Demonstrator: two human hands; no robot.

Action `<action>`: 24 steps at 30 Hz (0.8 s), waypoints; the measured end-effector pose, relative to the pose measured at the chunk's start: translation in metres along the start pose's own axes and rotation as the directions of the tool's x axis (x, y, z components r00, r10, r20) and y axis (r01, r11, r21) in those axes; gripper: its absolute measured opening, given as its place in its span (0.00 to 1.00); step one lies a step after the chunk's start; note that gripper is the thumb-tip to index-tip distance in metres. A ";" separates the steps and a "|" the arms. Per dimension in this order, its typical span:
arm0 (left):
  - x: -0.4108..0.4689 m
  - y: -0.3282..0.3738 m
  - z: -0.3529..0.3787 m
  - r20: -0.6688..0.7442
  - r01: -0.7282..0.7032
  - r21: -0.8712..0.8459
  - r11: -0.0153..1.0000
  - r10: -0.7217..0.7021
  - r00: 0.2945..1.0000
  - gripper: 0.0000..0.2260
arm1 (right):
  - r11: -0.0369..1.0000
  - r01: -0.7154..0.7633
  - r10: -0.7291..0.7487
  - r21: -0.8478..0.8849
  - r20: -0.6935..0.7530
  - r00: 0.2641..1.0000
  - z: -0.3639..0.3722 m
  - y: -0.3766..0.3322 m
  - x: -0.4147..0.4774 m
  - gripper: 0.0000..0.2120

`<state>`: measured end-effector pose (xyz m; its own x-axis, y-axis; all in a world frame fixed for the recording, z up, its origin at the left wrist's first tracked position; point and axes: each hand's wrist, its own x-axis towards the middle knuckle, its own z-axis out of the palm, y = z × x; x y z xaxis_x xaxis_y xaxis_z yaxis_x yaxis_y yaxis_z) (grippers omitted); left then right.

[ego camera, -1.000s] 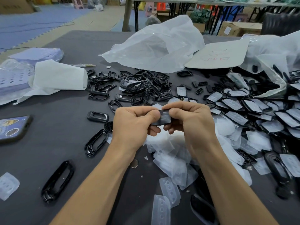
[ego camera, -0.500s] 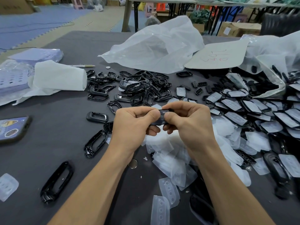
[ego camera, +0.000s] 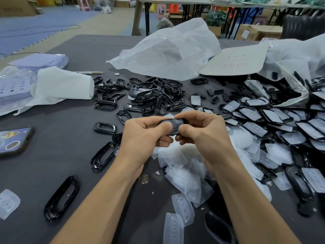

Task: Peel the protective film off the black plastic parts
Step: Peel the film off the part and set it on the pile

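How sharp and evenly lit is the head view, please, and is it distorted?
Head view: even light, faint shadows; left hand, right hand and the part they pinch are sharp; the wide lens stretches the corners; a black piece lower right is smeared.

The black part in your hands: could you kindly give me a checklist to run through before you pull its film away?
1. Left grip holds the black part by one end: ok.
2. Right grip pinches the other end: ok.
3. Film covers the part's face: ok.
4. Film edge lifted for pulling: cannot tell.
5. Film pile lies below for the scrap: ok.
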<state>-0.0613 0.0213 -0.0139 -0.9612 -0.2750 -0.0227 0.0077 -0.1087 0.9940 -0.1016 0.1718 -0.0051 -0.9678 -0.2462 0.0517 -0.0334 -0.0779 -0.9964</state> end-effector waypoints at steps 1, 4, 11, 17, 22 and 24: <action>-0.001 0.001 0.001 0.011 0.022 -0.026 0.999 -0.021 1.000 0.08 | 1.000 -0.003 0.004 0.005 -0.008 1.000 0.000 0.000 0.000 0.15; 0.000 0.003 0.000 0.027 0.082 -0.087 0.993 -0.080 0.996 0.12 | 1.000 -0.019 0.020 0.008 -0.026 0.999 0.000 0.000 0.000 0.16; 0.001 0.004 -0.001 -0.005 0.117 -0.106 0.988 -0.118 0.993 0.18 | 0.994 0.036 -0.052 -0.104 -0.148 0.988 -0.004 0.002 0.001 0.12; 0.002 0.003 -0.002 -0.010 0.134 -0.096 0.986 -0.135 0.991 0.16 | 0.942 0.170 -0.207 -0.290 -0.102 0.973 -0.006 0.002 0.000 0.15; 0.003 0.003 -0.002 -0.006 0.126 -0.088 0.988 -0.127 0.992 0.18 | 0.899 0.196 -0.241 -0.392 -0.069 0.968 -0.006 0.003 0.001 0.12; 0.003 0.003 -0.002 -0.018 0.124 -0.095 0.988 -0.127 0.992 0.18 | 0.896 0.139 -0.217 -0.422 -0.144 0.965 -0.007 0.005 0.001 0.09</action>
<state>-0.0631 0.0181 -0.0114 -0.9493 -0.2762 -0.1502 -0.0856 -0.2325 0.9688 -0.1044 0.1777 -0.0106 -0.9630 -0.0821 0.2567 -0.2695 0.3033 -0.9140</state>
